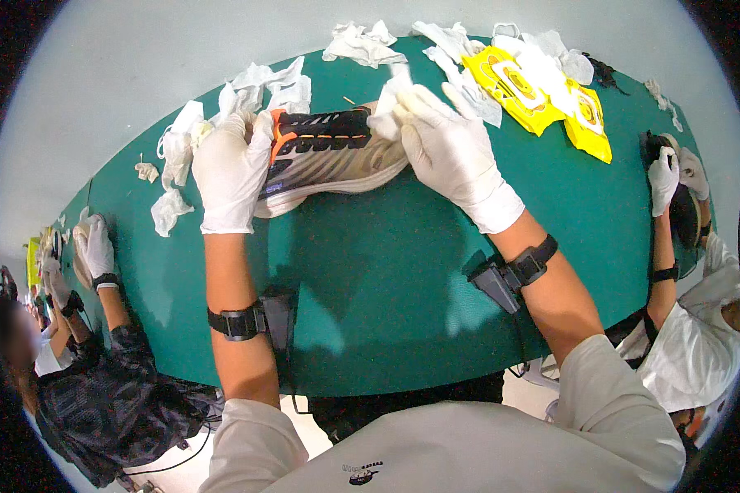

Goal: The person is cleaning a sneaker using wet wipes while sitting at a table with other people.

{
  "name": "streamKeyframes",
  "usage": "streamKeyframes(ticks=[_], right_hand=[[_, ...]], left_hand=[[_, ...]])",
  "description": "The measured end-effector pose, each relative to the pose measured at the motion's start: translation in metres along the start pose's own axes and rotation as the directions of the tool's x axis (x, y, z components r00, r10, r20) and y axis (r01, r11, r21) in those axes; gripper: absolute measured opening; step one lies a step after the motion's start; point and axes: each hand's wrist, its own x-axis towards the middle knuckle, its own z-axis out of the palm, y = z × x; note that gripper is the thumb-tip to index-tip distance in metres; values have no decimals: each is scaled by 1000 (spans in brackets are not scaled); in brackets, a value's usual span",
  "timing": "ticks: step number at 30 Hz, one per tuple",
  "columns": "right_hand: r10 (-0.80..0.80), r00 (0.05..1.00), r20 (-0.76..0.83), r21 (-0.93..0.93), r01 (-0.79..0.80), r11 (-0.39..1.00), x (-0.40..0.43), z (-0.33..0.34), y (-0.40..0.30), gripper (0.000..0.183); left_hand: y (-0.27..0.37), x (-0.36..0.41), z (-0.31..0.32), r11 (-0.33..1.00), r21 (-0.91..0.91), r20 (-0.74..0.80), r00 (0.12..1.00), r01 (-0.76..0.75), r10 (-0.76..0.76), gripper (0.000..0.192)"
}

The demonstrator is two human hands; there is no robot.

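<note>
A beige and black running shoe with an orange collar and a pale sole is held just above or on the green table, its toe pointing right. My left hand, in a white glove, grips the heel end, thumb at the orange collar. At the toe, my right hand, also gloved, holds a white wipe against the shoe's upper. Part of the wipe stands up blurred beyond the fingers. My hands hide the heel and part of the toe.
Crumpled wipes lie along the far edge of the green table. Yellow wipe packets are at the back right. Gloved co-workers sit at both sides, one handling a shoe at left, another a dark item at right.
</note>
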Motion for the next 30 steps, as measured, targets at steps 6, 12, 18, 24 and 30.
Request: streamKeyframes(ticks=[6, 12, 18, 24, 30], right_hand=[[-22, 996, -84, -78, 16, 997, -3, 9, 9, 27], [-29, 995, -97, 0, 30, 1000, -3, 12, 12, 29], [-31, 995, -98, 6, 32, 999, -6, 16, 18, 28], [-1, 994, -105, 14, 3, 1000, -10, 22, 27, 28], [26, 997, -75, -31, -28, 999, -10, 22, 24, 29]], left_hand=[[-2, 1, -2, 985, -150, 28, 996, 86, -82, 37], [-21, 4, 4, 800, -580, 42, 987, 151, -155, 31], [-49, 6, -14, 557, -780, 345, 939, 285, 2, 41], [-57, -5, -45, 591, -719, 576, 789, 366, 213, 77], [-14, -5, -71, 648, -592, 719, 678, 479, 155, 114]])
